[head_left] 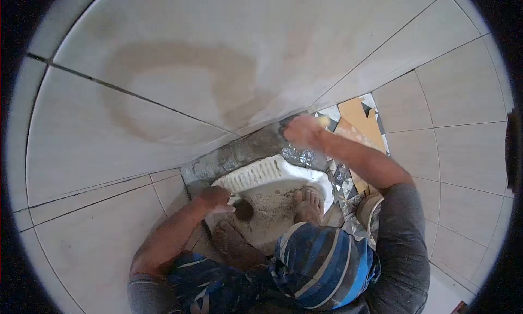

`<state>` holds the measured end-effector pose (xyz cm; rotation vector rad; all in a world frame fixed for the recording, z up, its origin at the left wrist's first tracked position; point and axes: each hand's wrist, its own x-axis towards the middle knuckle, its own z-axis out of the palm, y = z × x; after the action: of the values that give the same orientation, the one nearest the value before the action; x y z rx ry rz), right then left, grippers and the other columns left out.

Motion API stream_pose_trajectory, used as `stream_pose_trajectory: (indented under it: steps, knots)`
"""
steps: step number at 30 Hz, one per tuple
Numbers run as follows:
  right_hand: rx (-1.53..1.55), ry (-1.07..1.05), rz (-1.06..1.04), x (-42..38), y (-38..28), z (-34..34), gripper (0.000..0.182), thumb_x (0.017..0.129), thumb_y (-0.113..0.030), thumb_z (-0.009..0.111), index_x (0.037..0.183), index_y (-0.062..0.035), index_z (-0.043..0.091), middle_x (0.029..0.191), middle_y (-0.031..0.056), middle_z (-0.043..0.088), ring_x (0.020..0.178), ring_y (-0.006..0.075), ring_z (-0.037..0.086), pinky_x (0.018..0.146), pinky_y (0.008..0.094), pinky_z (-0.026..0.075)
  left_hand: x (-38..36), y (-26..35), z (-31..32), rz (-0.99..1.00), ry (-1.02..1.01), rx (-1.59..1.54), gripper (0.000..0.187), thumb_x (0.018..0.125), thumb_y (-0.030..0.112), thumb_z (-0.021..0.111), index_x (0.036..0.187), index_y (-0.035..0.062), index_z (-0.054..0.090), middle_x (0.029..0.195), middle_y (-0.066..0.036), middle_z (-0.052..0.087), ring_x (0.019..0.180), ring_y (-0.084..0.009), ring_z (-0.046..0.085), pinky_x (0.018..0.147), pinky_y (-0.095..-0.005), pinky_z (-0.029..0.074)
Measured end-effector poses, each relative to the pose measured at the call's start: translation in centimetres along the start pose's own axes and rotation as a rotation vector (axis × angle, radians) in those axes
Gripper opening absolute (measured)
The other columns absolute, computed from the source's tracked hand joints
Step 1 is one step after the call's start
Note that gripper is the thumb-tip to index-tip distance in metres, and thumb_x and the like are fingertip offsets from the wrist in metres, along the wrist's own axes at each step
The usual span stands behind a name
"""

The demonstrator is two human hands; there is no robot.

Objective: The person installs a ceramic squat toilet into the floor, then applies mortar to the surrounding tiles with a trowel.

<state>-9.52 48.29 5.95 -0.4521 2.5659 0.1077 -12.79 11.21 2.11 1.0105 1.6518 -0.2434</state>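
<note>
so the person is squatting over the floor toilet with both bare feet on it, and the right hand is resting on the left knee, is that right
Not quite. In the head view the right hand is not on a knee: it reaches out to the wall base behind the floor toilet. The squat and both bare feet stand.

right hand [301, 131] blurred, grip unreadable; maybe a yellowish sponge [321, 119] under it. Knees [321, 265] hide the squat pan's [256, 175] near end. Left hand's [216, 198] fingers unclear.

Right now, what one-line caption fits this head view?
Squatting over a white ceramic squat toilet, left hand rests at its rim while right hand scrubs the grey mortared wall base.
</note>
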Motion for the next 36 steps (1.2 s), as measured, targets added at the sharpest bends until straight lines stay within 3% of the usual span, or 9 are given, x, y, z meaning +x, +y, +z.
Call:
stream_pose_trajectory:
  steps: [2, 8, 14, 16, 22, 27, 30, 32, 36]
  knots:
    - [-0.009, -0.111, 0.068, -0.6, 3.1, 1.7, 0.027, 0.091, -0.033, 0.057, 0.094, -0.0125, 0.074, 0.092, 0.0101, 0.074, 0.088, 0.0288, 0.073, 0.077, 0.0456, 0.058, 0.3, 0.0, -0.3, -0.039, 0.013, 0.050, 0.052, 0.083, 0.053, 0.072, 0.101, 0.0046, 0.071, 0.107, -0.018, 0.071, 0.105, -0.0379, 0.068, 0.088, -0.0503, 0.053]
    - [-0.014, -0.031, 0.100, -5.3, 5.2, -0.3, 0.033, 0.100, -0.039, 0.047, 0.114, -0.0147, 0.065, 0.090, 0.0100, 0.074, 0.089, 0.0281, 0.072, 0.076, 0.0465, 0.057, -0.1, 0.4, -0.5, -0.066, 0.005, 0.049, 0.048, 0.083, 0.051, 0.072, 0.098, 0.0055, 0.072, 0.105, -0.018, 0.071, 0.103, -0.0376, 0.068, 0.087, -0.0492, 0.054]
    - [0.039, -0.095, 0.067, 0.0, -0.6, -0.9, 0.034, 0.099, -0.038, 0.051, 0.093, -0.0133, 0.074, 0.096, 0.0087, 0.074, 0.092, 0.0271, 0.073, 0.076, 0.0448, 0.058, 0.9, -0.5, 1.4, -0.028, 0.037, -0.029, 0.050, 0.082, 0.053, 0.073, 0.101, 0.0061, 0.071, 0.106, -0.017, 0.072, 0.105, -0.0354, 0.068, 0.090, -0.0478, 0.053]
    - [0.088, 0.052, 0.059, 2.0, -1.1, 1.1, 0.028, 0.094, -0.032, 0.057, 0.085, -0.0121, 0.076, 0.097, 0.0092, 0.075, 0.096, 0.0274, 0.073, 0.078, 0.0441, 0.059, 0.4, 0.1, 0.4, -0.043, 0.028, -0.014, 0.052, 0.081, 0.054, 0.073, 0.102, 0.0065, 0.071, 0.107, -0.017, 0.071, 0.105, -0.0353, 0.068, 0.090, -0.0477, 0.053]
    - [0.110, -0.076, 0.220, -2.8, 3.3, -0.1, 0.025, 0.088, -0.033, 0.062, 0.088, -0.0115, 0.074, 0.091, 0.0114, 0.075, 0.090, 0.0314, 0.073, 0.075, 0.0467, 0.059, 0.0, 0.1, -0.2, -0.075, 0.052, -0.011, 0.054, 0.079, 0.054, 0.075, 0.106, 0.0068, 0.071, 0.109, -0.018, 0.071, 0.105, -0.0355, 0.068, 0.091, -0.0479, 0.053]
    - [0.178, -0.007, 0.411, -11.1, 10.2, 5.9, 0.034, 0.093, -0.043, 0.057, 0.092, -0.0114, 0.070, 0.084, 0.0140, 0.072, 0.082, 0.0360, 0.070, 0.070, 0.0510, 0.055, 0.8, -1.4, 0.7, -0.066, 0.064, -0.032, 0.054, 0.081, 0.054, 0.074, 0.107, 0.0064, 0.070, 0.110, -0.019, 0.071, 0.104, -0.0359, 0.067, 0.092, -0.0483, 0.052]
    - [0.264, 0.062, 0.439, -14.2, 9.9, 6.7, 0.035, 0.093, -0.043, 0.056, 0.095, -0.0126, 0.072, 0.085, 0.0147, 0.071, 0.084, 0.0361, 0.070, 0.073, 0.0513, 0.055, 0.6, -1.0, 0.8, -0.049, 0.012, -0.007, 0.062, 0.084, 0.063, 0.068, 0.103, 0.0034, 0.069, 0.109, -0.021, 0.069, 0.103, -0.0384, 0.066, 0.090, -0.0489, 0.053]
    - [0.291, 0.063, 0.438, -14.3, 8.9, 7.6, 0.035, 0.094, -0.042, 0.055, 0.100, -0.0121, 0.073, 0.089, 0.0154, 0.071, 0.087, 0.0363, 0.070, 0.077, 0.0508, 0.056, 0.8, -0.6, 0.9, -0.079, -0.048, 0.025, 0.055, 0.080, 0.052, 0.074, 0.110, 0.0059, 0.070, 0.109, -0.020, 0.071, 0.103, -0.0371, 0.067, 0.092, -0.0475, 0.053]
    - [0.341, 0.063, 0.348, -10.0, 6.7, 7.7, 0.035, 0.093, -0.040, 0.057, 0.101, -0.0098, 0.073, 0.091, 0.0152, 0.072, 0.089, 0.0354, 0.071, 0.079, 0.0494, 0.057, 0.5, -0.3, 1.3, -0.082, -0.032, 0.007, 0.056, 0.081, 0.053, 0.073, 0.111, 0.0065, 0.070, 0.109, -0.021, 0.070, 0.104, -0.0372, 0.067, 0.093, -0.0476, 0.052]
